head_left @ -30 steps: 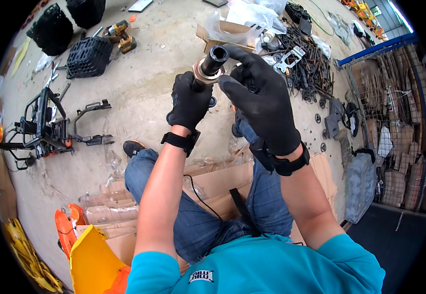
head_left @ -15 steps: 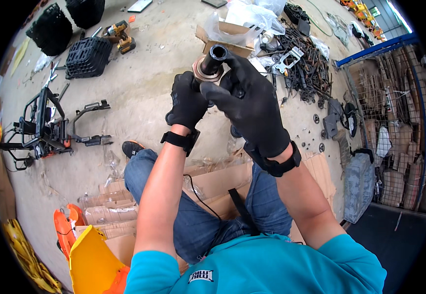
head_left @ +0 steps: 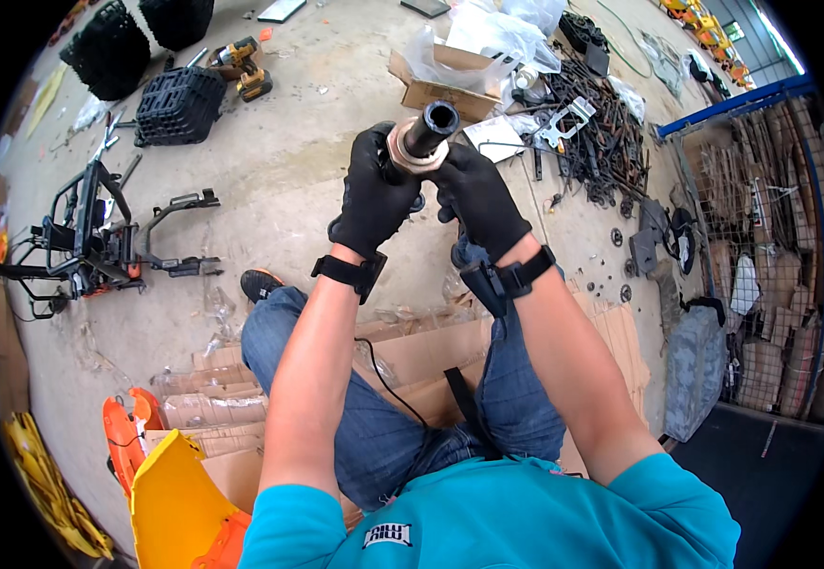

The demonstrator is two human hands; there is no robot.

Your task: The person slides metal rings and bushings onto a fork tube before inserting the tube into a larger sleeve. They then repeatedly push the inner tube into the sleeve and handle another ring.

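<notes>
Out in front of me, a black metal tube (head_left: pixel 435 125) stands with its open round end up. A pale metal collar (head_left: pixel 411 155), like a ring or large nut, sits around it. My left hand (head_left: pixel 374 194), in a black glove, is wrapped round the part below the collar. My right hand (head_left: pixel 484 201), gloved too, has its fingers bent against the collar's right side. The lower part of the tube is hidden by both hands.
A black metal frame (head_left: pixel 84 228) lies at left, with a black crate (head_left: pixel 181 106) and yellow cordless drill (head_left: pixel 251 82) beyond. At right are a heap of dark metal parts (head_left: pixel 601 142), an open carton (head_left: pixel 435 98) and a wire cage (head_left: pixel 763 237). Flattened cardboard (head_left: pixel 217 410) lies around my legs.
My right hand has come down from beside the tube's upper end to the collar. The tube has shifted slightly right and lower, still in my left hand.
</notes>
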